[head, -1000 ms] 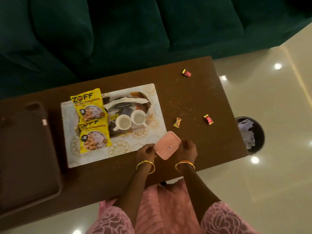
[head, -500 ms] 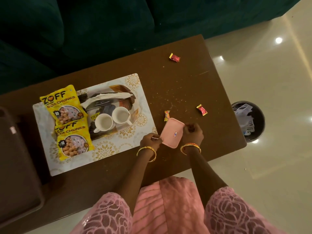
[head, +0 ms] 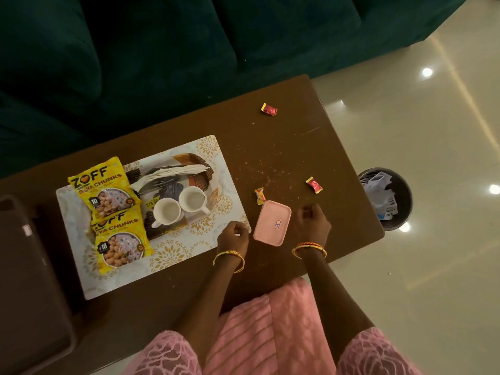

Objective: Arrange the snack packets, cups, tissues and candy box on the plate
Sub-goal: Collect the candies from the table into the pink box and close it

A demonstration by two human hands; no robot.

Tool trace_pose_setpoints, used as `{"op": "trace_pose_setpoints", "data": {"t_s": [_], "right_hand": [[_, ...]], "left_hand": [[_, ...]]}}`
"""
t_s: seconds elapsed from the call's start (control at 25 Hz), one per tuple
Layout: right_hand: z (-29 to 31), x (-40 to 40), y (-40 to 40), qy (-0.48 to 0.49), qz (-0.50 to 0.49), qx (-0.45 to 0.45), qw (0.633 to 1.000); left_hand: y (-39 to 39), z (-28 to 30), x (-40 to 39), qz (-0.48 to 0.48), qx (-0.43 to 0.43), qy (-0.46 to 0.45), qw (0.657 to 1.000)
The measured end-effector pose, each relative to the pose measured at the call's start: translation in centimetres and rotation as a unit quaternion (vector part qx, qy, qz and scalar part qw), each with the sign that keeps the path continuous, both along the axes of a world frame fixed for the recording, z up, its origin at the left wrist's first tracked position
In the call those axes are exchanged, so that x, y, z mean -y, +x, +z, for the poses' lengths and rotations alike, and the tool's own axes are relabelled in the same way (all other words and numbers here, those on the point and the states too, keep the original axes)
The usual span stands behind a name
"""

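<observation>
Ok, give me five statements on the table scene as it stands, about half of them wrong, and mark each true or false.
1. The pink rectangular plastic candy box lies on the brown wooden table, off the placemat. True.
2. Two white ceramic cups sit on the patterned plate. True.
3. The left hand grips the box. False: it is beside the box, with a gap between them.
4. Three yellow snack packets are stacked. False: two overlap.
5. The wrapped candies lie inside the box. False: three lie loose on the table.
</observation>
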State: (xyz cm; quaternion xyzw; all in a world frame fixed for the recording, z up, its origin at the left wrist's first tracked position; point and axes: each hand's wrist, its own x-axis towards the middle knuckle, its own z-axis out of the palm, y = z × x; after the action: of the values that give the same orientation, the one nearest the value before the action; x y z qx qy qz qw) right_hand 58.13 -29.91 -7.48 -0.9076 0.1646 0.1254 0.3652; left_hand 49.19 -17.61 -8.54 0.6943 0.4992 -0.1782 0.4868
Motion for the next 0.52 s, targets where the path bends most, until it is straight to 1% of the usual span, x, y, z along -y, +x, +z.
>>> {"op": "trace_pose_setpoints", "data": {"t_s": [0.16,0.32,0.4,0.52], "right_hand": [[0.1,0.9,2.2,-0.005,0.045,-0.014,0.999],[-0.9,0.5,5.9,-0.018,0.104,-0.089,0.990],[-1.7,-0.9,7.3,-0.024,0.186,-0.107,0.976],[-3.6,-4.5,7.9,-0.061,0.324,-0.153,0.932]], "left_hand": [[1.6,0.2,-1.1,-0.013,0.005,0.012,1.000],[4.8,-0.2,-1.2,-0.030,-0.003,0.026,0.999],[6.4,-0.6,-1.1,-0.016,-0.020,0.023,0.999],[7.8,-1.9,-1.3,0.019,-0.063,0.016,0.998]]}}
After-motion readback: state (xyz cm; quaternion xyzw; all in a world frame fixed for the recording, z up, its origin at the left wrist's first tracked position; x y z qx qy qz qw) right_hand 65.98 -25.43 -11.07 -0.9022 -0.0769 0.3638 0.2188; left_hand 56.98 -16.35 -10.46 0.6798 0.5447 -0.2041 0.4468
